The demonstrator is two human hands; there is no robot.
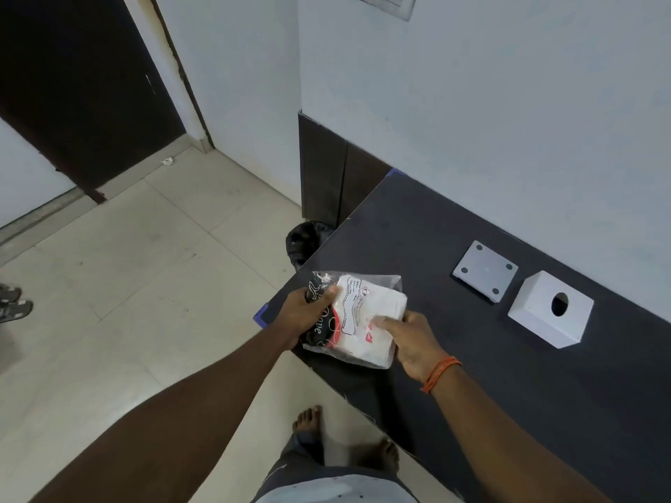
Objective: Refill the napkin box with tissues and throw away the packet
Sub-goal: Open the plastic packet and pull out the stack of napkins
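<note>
A clear plastic packet of white tissues, printed black and red at its left end, is held just above the near left corner of the dark table. My left hand grips the packet's printed left end. My right hand pinches its lower right edge, thumb on top. The white napkin box with a round hole in its top stands on the table to the right. Its flat white base plate with four dark dots lies beside it, to the left and farther back.
A black-lined waste bin stands on the floor by the table's far left corner, against dark wall panels. The tiled floor stretches left toward a dark door. Sandals lie at the left edge. My bare feet are below.
</note>
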